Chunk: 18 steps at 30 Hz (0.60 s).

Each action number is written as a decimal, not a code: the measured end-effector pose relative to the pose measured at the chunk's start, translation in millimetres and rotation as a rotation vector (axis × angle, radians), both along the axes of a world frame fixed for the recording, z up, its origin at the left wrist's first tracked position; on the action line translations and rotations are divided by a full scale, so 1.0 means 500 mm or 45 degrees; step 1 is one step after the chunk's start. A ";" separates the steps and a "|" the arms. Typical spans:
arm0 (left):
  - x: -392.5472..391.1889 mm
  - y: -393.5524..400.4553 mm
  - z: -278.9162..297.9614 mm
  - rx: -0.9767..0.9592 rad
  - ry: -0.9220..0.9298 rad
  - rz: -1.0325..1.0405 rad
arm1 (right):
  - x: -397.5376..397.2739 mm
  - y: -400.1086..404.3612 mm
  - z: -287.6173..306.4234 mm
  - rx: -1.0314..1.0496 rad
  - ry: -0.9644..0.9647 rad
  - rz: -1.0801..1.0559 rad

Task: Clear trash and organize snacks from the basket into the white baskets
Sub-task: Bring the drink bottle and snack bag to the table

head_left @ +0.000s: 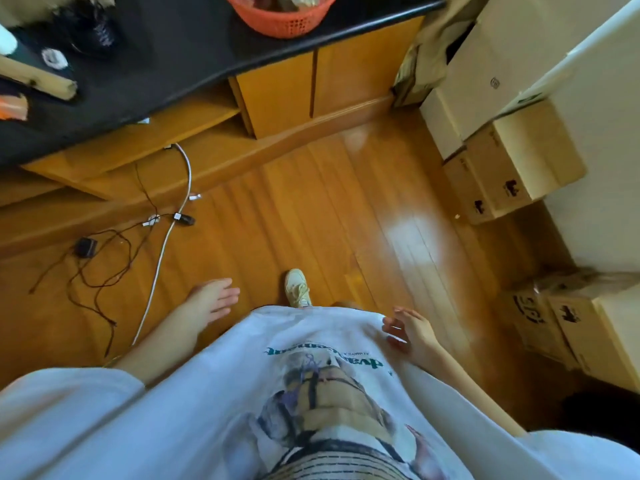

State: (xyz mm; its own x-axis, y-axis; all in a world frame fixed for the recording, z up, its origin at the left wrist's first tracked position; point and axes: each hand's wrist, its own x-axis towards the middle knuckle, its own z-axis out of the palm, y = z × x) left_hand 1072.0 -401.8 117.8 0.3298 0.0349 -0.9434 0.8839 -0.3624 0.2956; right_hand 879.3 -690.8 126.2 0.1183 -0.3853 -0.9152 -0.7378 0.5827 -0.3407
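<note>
Glossy orange-brown plank floor point(311, 209) fills most of the view, with pale glare patches. White printed T-shirt point(277, 393), soft and creased, covers 6 o'clock. Black smooth-topped bench point(166, 50) with a rounded edge runs across 10 to 12 o'clock, over flat wooden cabinet doors point(311, 84). Stacked matte cardboard boxes point(502, 161), square-cornered, sit at 2 to 4 o'clock. Orange plastic basket point(282, 17), round with a mesh wall, stands on the bench at 12 o'clock, crumpled wrappers inside, well apart from both hands. Left hand point(213, 297) at 8 o'clock, fingers straight and relaxed, holding nothing. Right hand point(410, 332) at 4 o'clock, fingers loosely spread beside the shirt hem, empty. Cream shoe point(297, 288) between the hands. Thin tangled cables point(152, 244), one white and some dark, at 9 o'clock.
</note>
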 end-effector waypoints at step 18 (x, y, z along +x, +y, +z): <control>0.507 -0.317 0.033 -0.077 -0.071 0.153 | 0.639 -0.330 -0.025 0.038 0.067 0.151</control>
